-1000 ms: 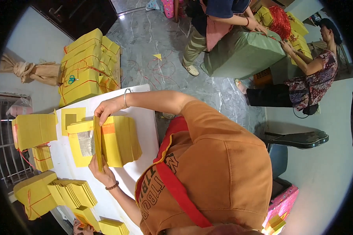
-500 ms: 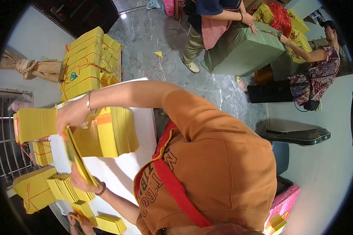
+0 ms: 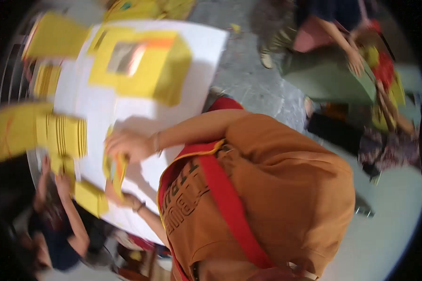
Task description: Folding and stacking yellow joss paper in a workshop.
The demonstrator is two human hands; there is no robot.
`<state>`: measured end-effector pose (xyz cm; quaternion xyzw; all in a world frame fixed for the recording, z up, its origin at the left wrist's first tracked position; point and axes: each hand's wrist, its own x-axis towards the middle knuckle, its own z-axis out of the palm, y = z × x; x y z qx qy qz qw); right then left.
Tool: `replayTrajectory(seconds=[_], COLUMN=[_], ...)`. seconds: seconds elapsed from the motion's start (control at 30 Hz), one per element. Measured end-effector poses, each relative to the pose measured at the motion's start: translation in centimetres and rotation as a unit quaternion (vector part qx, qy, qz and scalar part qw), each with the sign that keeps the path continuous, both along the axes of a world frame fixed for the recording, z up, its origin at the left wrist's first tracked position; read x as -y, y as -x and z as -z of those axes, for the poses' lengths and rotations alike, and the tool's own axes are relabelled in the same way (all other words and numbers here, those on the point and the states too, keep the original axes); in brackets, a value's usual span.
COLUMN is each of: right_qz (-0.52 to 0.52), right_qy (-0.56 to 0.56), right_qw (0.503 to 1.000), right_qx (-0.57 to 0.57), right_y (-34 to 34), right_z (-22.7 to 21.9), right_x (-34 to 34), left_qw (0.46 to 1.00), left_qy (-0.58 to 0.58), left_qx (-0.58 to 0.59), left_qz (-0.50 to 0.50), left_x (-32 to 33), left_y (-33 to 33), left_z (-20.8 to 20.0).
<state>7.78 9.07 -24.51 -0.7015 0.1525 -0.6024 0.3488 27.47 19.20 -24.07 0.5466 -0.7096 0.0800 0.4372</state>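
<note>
My right hand (image 3: 130,144), with a silver bangle, grips the upper end of a thin bundle of yellow paper sheets (image 3: 121,169) with an orange patch. My left hand (image 3: 117,195), wearing a beaded bracelet, holds the bundle's lower end, partly hidden behind it. The bundle stands on edge over the white table (image 3: 140,196), close to my body. Beyond my right hand lies a thick stack of yellow sheets (image 3: 166,70) with an orange strip and a shiny rectangle on top. Motion blurs the fingers.
Folded yellow bundles (image 3: 70,135) line the table's far side, near a co-worker's hands (image 3: 63,185) at lower left. Tied yellow packs (image 3: 150,9) sit beyond the table. At upper right, two people handle a large green wrapped bale (image 3: 326,77) on the grey floor.
The view has swung, showing more of the table and the co-worker at lower left. Both hands have brought the yellow bundle away from the thick stack, nearer my body.
</note>
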Motion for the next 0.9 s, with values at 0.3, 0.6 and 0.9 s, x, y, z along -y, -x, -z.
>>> replayTrajectory(seconds=[0.3, 0.6, 0.9], right_qz=[-0.129, -0.147, -0.049], right_qy=[-0.008, 0.068, -0.266], right_qw=[0.939, 0.896, 0.86], right_qx=[-0.32, -0.413, -0.433], right_y=[7.8, 7.8, 5.4], right_z=[7.6, 5.7, 6.3], right_x=[-3.5, -1.9, -1.9], left_qw=[0.987, 0.976, 0.869], left_qy=[-0.153, -0.212, -0.425], left_qx=[0.035, -0.009, -0.224], left_qz=[0.043, 0.049, -0.121], left_x=[-5.6, -6.1, -3.3], left_y=[2.7, 3.9, 3.9], left_z=[8.7, 6.0, 4.4])
